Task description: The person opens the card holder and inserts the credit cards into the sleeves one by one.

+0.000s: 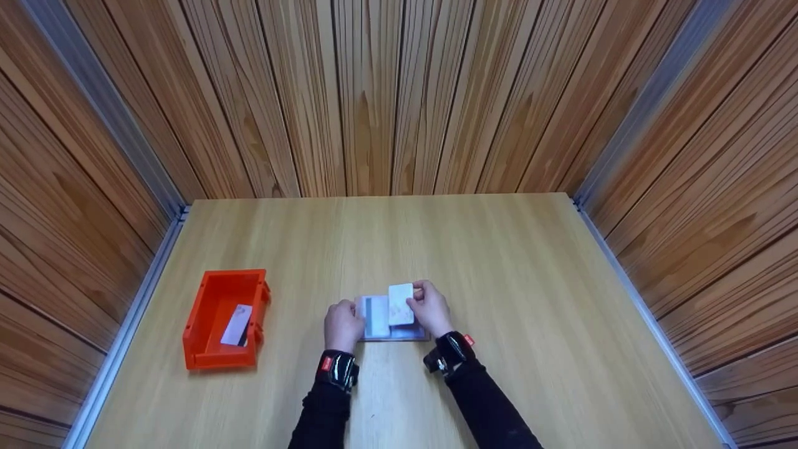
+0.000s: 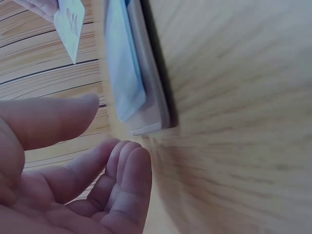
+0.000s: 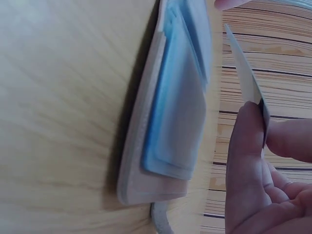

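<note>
A card holder (image 1: 376, 319) with clear bluish plastic sleeves (image 3: 180, 117) lies opened out flat on the table. My right hand (image 1: 432, 310) pinches a white card (image 1: 401, 299) between thumb and fingers, raised above the holder's right half. Faint markings show on the card's face in the left wrist view. At the holder's left end is my left hand (image 1: 343, 325); its thumb and bent fingers (image 2: 134, 170) stand apart with nothing between them. Whether those fingertips touch the holder's corner, I cannot tell.
To the left stands an orange-red bin (image 1: 192, 330), holding a pale card (image 1: 236, 324) with something dark beside it. Wood-panelled walls (image 1: 368, 100) enclose the table (image 1: 499, 262) at the back and both sides.
</note>
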Motion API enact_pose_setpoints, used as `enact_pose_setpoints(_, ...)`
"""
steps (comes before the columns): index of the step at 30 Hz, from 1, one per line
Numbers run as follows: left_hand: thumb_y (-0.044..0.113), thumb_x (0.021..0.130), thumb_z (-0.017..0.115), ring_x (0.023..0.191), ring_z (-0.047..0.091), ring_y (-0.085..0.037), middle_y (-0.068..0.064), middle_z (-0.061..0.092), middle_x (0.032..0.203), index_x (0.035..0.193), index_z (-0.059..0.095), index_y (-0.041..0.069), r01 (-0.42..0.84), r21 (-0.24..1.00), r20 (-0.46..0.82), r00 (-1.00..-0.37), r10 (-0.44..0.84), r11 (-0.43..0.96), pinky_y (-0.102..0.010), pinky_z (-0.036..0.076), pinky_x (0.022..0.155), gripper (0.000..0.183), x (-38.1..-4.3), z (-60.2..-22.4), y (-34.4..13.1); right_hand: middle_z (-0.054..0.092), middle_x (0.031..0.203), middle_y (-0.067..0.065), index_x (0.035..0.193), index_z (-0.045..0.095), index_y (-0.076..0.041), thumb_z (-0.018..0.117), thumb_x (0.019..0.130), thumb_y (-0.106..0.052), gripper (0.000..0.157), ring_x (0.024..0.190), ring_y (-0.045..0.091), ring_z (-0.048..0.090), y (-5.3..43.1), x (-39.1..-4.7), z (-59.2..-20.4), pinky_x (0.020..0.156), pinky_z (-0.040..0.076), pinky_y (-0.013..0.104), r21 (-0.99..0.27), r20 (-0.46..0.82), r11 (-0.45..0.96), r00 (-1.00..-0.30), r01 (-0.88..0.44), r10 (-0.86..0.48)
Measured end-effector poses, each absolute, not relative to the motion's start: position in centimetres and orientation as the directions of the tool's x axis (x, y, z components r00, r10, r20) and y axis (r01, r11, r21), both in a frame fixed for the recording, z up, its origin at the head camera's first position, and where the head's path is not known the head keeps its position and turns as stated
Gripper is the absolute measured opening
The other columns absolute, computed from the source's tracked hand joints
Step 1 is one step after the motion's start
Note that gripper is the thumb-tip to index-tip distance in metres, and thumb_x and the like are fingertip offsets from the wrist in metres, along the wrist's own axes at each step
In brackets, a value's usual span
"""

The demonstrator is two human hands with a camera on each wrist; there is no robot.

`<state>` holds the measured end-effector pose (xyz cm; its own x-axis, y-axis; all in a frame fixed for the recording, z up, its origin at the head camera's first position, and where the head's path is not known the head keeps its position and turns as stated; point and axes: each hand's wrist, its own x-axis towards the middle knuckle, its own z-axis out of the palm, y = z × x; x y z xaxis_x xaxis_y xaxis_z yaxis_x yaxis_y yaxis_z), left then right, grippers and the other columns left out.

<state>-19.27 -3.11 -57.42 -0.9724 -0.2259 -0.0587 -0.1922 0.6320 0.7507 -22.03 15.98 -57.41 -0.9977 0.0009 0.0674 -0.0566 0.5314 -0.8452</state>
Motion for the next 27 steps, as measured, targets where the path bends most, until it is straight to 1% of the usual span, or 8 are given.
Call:
enact_pose_setpoints(5, -0.003, 0.074, 0.069, 0.082, 0.059, -0.032, -0.014, 0.061, 0.083, 0.089, 0.067, -0.004, -0.186, 0.729, -0.054, -0.975, -0.216, 0.659, -0.046, 0.047, 0.074, 0.016, -19.4, -57.8, -3.2, 0.065, 0.086, 0.006, 0.116, 0.058, 0.005, 0.068, 0.086, -0.002, 0.032, 0.080, 0.024, 0.065, 15.9, -22.1, -57.7, 0.074, 0.051, 0.038, -0.838, 0.052, 0.544, -0.998, -0.034, 0.017)
enact_pose_setpoints(11, -0.003, 0.075, 0.068, 0.078, 0.057, -0.030, -0.013, 0.059, 0.080, 0.086, 0.065, -0.004, -0.194, 0.711, -0.074, -0.977, -0.202, 0.676, -0.045, 0.046, 0.071, 0.011, -19.5, -57.9, -3.0, 0.064, 0.087, 0.003, 0.116, 0.059, 0.001, 0.069, 0.087, -0.005, 0.032, 0.080, 0.020, 0.063, 15.8, -22.1, -58.0, 0.075, 0.050, 0.038, -0.818, 0.016, 0.575, -0.999, 0.007, 0.035)
enact_pose_setpoints(15, -0.004, 0.075, 0.067, 0.075, 0.054, -0.028, -0.011, 0.056, 0.078, 0.082, 0.063, -0.003, -0.192, 0.715, -0.074, -0.977, -0.200, 0.672, -0.044, 0.045, 0.069, 0.009, -19.5, -58.0, -3.0, 0.064, 0.088, 0.002, 0.116, 0.059, 0.000, 0.070, 0.086, -0.006, 0.032, 0.080, 0.020, 0.063, 15.7, -22.1, -58.1, 0.075, 0.049, 0.040, -0.802, 0.016, 0.598, -0.999, 0.012, 0.042)
enact_pose_setpoints(21, -0.005, 0.071, 0.067, 0.075, 0.058, -0.031, -0.013, 0.058, 0.078, 0.081, 0.062, -0.003, -0.163, 0.714, -0.034, -0.979, -0.200, 0.680, -0.046, 0.047, 0.068, 0.012, -19.2, -57.9, -3.1, 0.067, 0.089, 0.000, 0.114, 0.061, -0.002, 0.070, 0.085, -0.008, 0.031, 0.083, 0.020, 0.064, 15.6, -22.2, -58.4, 0.078, 0.047, 0.046, -0.758, 0.045, 0.653, -0.998, -0.004, 0.047)
enact_pose_setpoints(27, -0.005, 0.071, 0.067, 0.077, 0.058, -0.032, -0.014, 0.058, 0.079, 0.082, 0.062, -0.003, -0.167, 0.709, -0.037, -0.979, -0.199, 0.686, -0.046, 0.047, 0.069, 0.013, -19.2, -58.0, -3.1, 0.065, 0.088, -0.002, 0.114, 0.061, -0.004, 0.071, 0.085, -0.010, 0.032, 0.081, 0.018, 0.063, 15.6, -22.3, -58.5, 0.077, 0.046, 0.046, -0.743, 0.046, 0.669, -0.997, 0.003, 0.056)
